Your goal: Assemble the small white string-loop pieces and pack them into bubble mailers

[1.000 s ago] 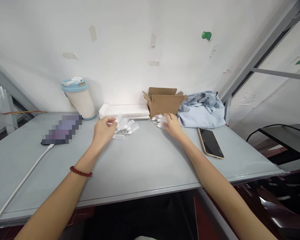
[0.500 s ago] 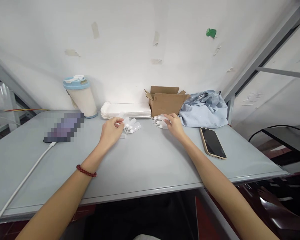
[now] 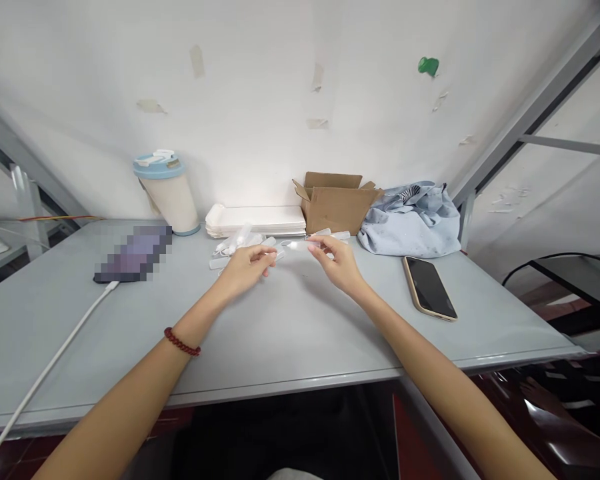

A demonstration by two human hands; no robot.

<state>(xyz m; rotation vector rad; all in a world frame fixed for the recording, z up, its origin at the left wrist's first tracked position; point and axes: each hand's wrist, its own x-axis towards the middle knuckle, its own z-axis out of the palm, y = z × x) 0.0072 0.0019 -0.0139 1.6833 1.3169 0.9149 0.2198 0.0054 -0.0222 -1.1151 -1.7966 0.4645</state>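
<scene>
My right hand (image 3: 339, 265) pinches a small translucent plastic tube (image 3: 300, 246) with a white end and a thin loop, which points toward my left hand. My left hand (image 3: 250, 269) is closed, thumb and fingertips together, close to the tube's loop. What those fingers hold, if anything, is too small to make out. Beyond my left hand lies a loose pile of similar tubes (image 3: 241, 237), partly hidden by the hand. A few more tubes (image 3: 340, 235) lie just past my right hand, before the cardboard box (image 3: 341, 209).
A stack of white flat boxes or envelopes (image 3: 260, 220) lies against the wall. At left stand a tumbler (image 3: 171, 200) and a blurred phone (image 3: 135, 253) on a white cable (image 3: 55, 363). At right are light blue cloth (image 3: 410, 223) and a black-screened phone (image 3: 431, 288) on the grey table (image 3: 300, 347).
My hands have come closer together. My right hand has moved slightly left with a tube drawn from the right group. My left hand has moved right and toward me, away from the left pile.
</scene>
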